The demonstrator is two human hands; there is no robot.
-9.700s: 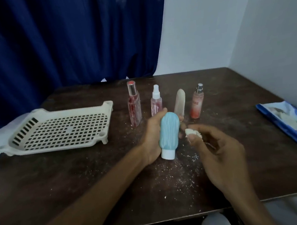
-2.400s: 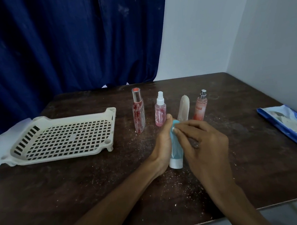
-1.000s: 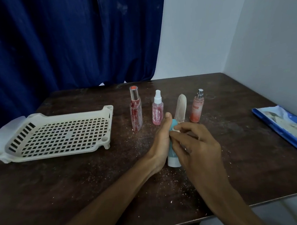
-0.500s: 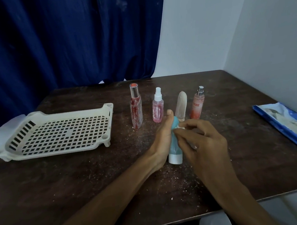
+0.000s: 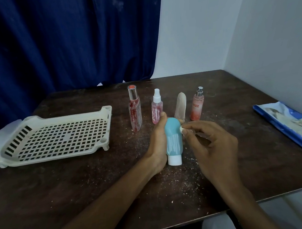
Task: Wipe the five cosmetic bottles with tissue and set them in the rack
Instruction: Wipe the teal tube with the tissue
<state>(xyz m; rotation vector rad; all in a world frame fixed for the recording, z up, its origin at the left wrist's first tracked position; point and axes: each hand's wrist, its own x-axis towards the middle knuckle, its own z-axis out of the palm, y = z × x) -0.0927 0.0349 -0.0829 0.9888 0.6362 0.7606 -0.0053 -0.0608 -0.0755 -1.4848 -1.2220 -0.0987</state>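
Note:
My left hand (image 5: 156,141) grips a light blue bottle (image 5: 174,139) that stands on its white cap on the dark table (image 5: 79,183). My right hand (image 5: 212,145) pinches a small wad of white tissue (image 5: 181,129) against the bottle's upper right side. Behind stand a tall red bottle (image 5: 134,109), a small pink spray bottle (image 5: 157,108), a pale tube (image 5: 180,107) and an orange spray bottle (image 5: 197,104). The cream plastic rack (image 5: 54,136) sits at the left with nothing in it.
A blue tray (image 5: 281,127) with crumpled used tissue lies at the table's right edge. White crumbs of tissue are scattered over the table around the blue bottle. A dark blue curtain hangs behind, and white walls close the back right corner.
My right hand has slid off the front of the blue bottle to its right side, so the bottle's face now shows. The left hand keeps its hold.

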